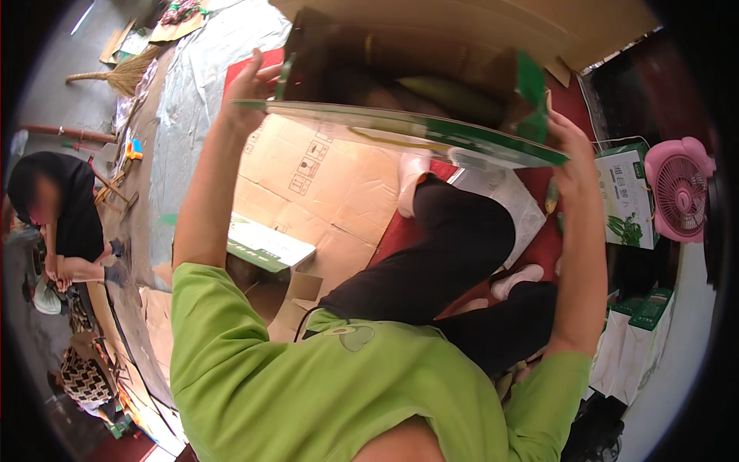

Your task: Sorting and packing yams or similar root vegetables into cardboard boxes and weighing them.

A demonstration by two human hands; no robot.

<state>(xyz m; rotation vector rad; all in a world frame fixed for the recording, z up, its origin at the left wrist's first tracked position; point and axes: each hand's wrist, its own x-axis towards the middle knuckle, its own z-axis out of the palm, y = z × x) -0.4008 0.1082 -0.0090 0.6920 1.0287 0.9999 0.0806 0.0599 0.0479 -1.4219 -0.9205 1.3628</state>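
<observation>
On my feed, the left grip (248, 96) clasps one end of the box (439, 123) spanning between both grips — long green vegetable (446, 94) inside — and the right grip (568, 142) clasps the other. I judge this a holding step; next calls for level support.

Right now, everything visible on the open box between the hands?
The open box looks like printed card, green and white along its near edge, with a green flap at the right end. A yellowish cord shows below that edge. A long green vegetable lies in shadow inside. The left hand and right hand hold opposite ends, the right lower in view.
</observation>
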